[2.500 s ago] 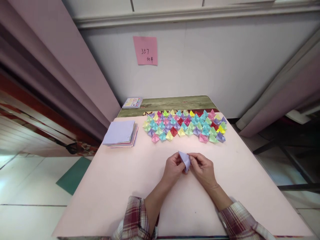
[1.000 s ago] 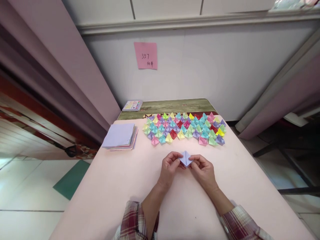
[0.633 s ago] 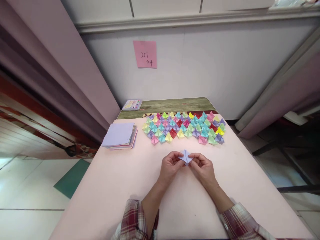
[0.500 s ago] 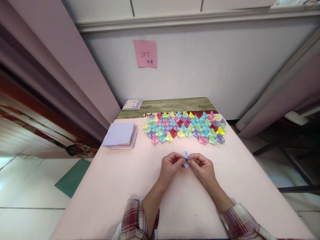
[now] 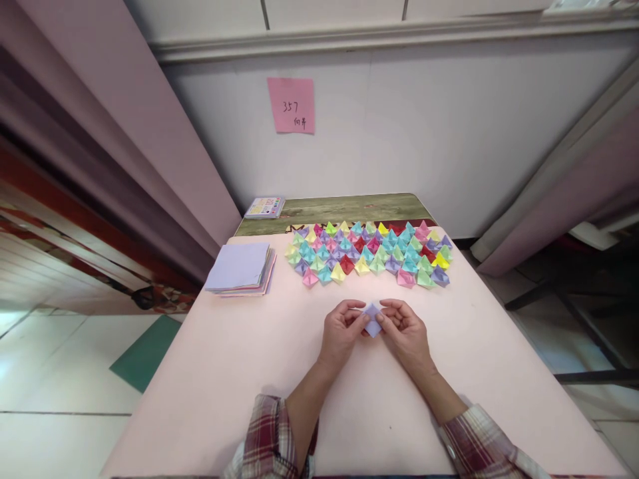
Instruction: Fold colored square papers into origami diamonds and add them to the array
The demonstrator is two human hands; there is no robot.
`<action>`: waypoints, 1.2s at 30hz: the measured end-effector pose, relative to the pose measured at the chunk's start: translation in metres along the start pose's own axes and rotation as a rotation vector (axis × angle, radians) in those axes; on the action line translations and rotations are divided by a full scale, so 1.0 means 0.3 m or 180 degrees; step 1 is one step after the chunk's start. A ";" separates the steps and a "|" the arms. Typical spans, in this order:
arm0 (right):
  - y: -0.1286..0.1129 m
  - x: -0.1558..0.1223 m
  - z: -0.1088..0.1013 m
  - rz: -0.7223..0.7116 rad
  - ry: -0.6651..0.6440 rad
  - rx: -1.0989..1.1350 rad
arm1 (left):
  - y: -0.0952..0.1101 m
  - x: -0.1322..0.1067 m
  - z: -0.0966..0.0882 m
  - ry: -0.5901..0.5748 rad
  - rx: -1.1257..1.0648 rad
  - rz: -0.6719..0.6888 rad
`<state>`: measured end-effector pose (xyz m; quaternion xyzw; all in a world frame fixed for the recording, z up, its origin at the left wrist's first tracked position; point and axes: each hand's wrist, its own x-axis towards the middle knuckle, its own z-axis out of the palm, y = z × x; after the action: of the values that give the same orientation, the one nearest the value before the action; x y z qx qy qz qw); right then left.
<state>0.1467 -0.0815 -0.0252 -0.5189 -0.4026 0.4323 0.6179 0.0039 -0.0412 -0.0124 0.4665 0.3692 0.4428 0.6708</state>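
Observation:
A small lavender piece of folded origami paper (image 5: 373, 326) shows as a flat diamond between my two hands, just above the pink tabletop. My left hand (image 5: 343, 327) pinches its left corner, thumb on the near face. On the opposite corner, my right hand (image 5: 405, 328) grips it the same way with thumb and fingers. The fingertips behind the paper are partly hidden. Beyond the hands, rows of small folded paper boats (image 5: 367, 253) in many colours spread across the table.
A stack of coloured paper squares (image 5: 238, 267), lavender on top, lies at the table's left. Behind it a small printed booklet (image 5: 265, 207) rests on a wood-patterned surface (image 5: 339, 210). A pink note (image 5: 291, 105) is stuck on the wall. The pink tabletop (image 5: 239, 359) extends around my arms.
The lavender paper had a raised, opened-out shape and now lies flat as a diamond facing me. My fingers have shifted on its corners; the arms have barely moved.

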 end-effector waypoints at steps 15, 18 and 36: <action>-0.002 -0.001 -0.021 0.0017 -0.0584 -0.0627 | 0.003 0.007 -0.018 -0.0083 0.0208 -0.0293; -0.007 -0.004 -0.019 0.0037 -0.0715 -0.0538 | 0.012 0.013 -0.020 0.0164 -0.0028 -0.0372; -0.002 -0.001 -0.014 -0.0578 -0.0679 -0.0898 | 0.016 0.021 -0.040 0.0098 -0.0307 -0.0490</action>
<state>0.1505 -0.0831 -0.0251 -0.5130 -0.5675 0.3667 0.5294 -0.0062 -0.0309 -0.0118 0.3970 0.3924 0.4144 0.7188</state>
